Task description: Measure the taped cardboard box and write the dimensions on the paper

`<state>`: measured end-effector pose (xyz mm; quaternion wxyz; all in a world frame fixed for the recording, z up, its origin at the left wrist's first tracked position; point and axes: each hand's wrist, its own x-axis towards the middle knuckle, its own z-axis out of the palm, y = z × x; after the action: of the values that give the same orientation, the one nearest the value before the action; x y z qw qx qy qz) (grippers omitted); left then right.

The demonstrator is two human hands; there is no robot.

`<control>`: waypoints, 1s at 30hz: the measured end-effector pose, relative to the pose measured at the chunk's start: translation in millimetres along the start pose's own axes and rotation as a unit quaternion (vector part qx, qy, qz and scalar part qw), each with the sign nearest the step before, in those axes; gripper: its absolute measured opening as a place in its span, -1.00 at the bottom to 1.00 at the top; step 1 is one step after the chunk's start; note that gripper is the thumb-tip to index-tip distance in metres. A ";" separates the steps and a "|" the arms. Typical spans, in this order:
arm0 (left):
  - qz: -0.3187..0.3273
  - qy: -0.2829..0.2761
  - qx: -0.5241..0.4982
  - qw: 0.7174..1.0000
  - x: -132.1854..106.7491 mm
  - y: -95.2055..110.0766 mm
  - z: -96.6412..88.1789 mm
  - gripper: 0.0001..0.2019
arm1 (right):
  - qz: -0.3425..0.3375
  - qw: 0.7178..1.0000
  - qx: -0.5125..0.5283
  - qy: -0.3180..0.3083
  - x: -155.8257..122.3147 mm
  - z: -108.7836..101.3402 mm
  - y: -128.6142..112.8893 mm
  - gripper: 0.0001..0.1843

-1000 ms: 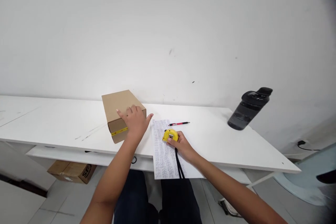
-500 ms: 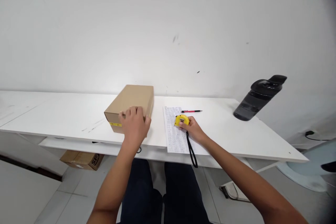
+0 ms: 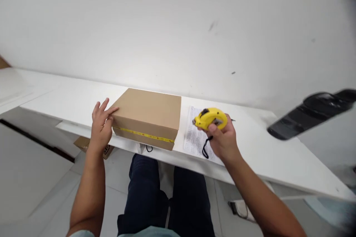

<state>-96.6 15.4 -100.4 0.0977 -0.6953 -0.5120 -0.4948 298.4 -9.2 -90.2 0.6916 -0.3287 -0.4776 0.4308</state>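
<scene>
A closed brown cardboard box (image 3: 148, 107) stands at the front edge of the white table, with a yellow strip (image 3: 143, 134) running across its front side. At the box's left front corner is my left hand (image 3: 102, 126); its index finger and thumb touch the corner, and the other fingers are spread. My right hand (image 3: 224, 139) grips a yellow tape measure (image 3: 213, 117) raised above a handwritten sheet of paper (image 3: 191, 137). No blade shows out of the tape measure, and its black wrist strap (image 3: 205, 150) dangles below. Behind the right hand only a pen's tip (image 3: 233, 120) shows.
A dark water bottle (image 3: 303, 116) stands at the right end of the white table (image 3: 258, 144). Against the table's back edge is a white wall (image 3: 155, 26). Another cardboard box (image 3: 82, 143) lies below the table on the left.
The box has turned so that its long yellow-striped side faces me. My left hand has moved from its front to its left corner. My right hand has lifted the tape measure, and the view has tilted.
</scene>
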 end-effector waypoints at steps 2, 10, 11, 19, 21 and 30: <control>0.037 0.042 0.022 0.998 -8.0 26.0 0.1 -0.63 | 0.036 0.999 -0.007 -0.034 -15.4 12.3 2.2 -0.46; 0.317 -0.004 -0.050 0.947 -51.6 145.7 -0.1 -0.69 | 0.164 0.967 0.017 -0.194 -68.8 56.3 -0.2 -0.38; 0.329 0.001 -0.051 0.943 -52.4 148.8 -1.2 -0.73 | 0.167 0.965 0.020 -0.200 -71.8 58.4 -2.6 -0.40; 0.358 0.156 0.074 0.918 -22.1 68.9 -15.5 -0.70 | 0.082 0.993 0.015 -0.084 -59.3 34.2 -13.1 -0.37; 0.265 0.232 0.092 0.931 -6.9 25.3 -16.9 -0.77 | 0.002 1.000 -0.008 -0.011 -48.7 24.1 -14.6 -0.40; -0.058 0.150 0.040 0.986 14.5 -60.5 -19.5 -0.59 | -0.054 0.984 -0.163 0.052 -22.3 -3.7 2.4 -0.33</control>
<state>-157.2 39.5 -101.8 0.1717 -0.5777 -0.5504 -0.5777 297.4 -28.7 -102.0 0.6751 -0.4329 -0.5216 0.2913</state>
